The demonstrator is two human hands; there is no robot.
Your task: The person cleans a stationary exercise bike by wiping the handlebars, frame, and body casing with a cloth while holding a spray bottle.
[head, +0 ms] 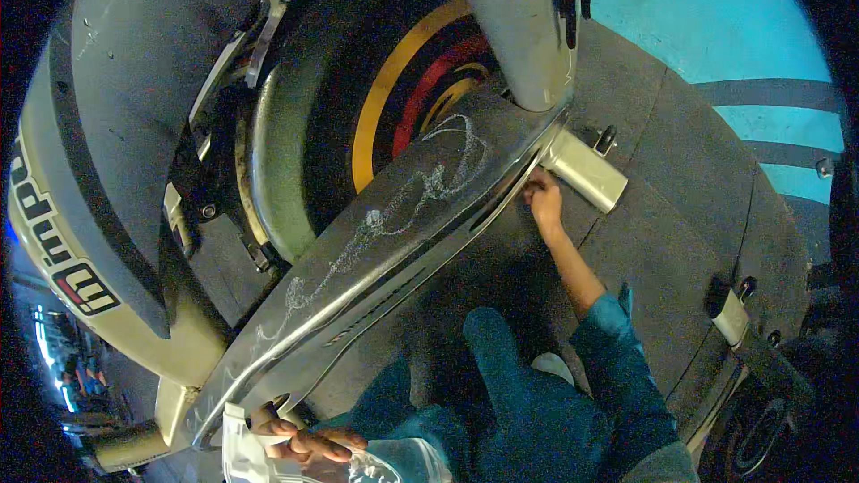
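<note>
My left hand (309, 439), at the bottom, has its fingers around a clear plastic container (409, 459) with a white plastic part (238, 446), possibly a spray bottle. Farther up and right, my right hand (545, 198) has curled fingers at the lower edge of a long grey metal beam (362, 241). Whether it touches the edge or holds something small cannot be told. Just beside it a cream rectangular metal tube (584, 171) sticks out from the beam. Pale scribbled marks run along the beam's top face.
Behind the beam is a round dark surface with an orange ring (368, 127) and a red one. A grey rounded post (520, 33) rises at the beam's far end. A curved cream panel (141, 342) with large lettering stands left. A shorter cream tube (730, 315) lies right.
</note>
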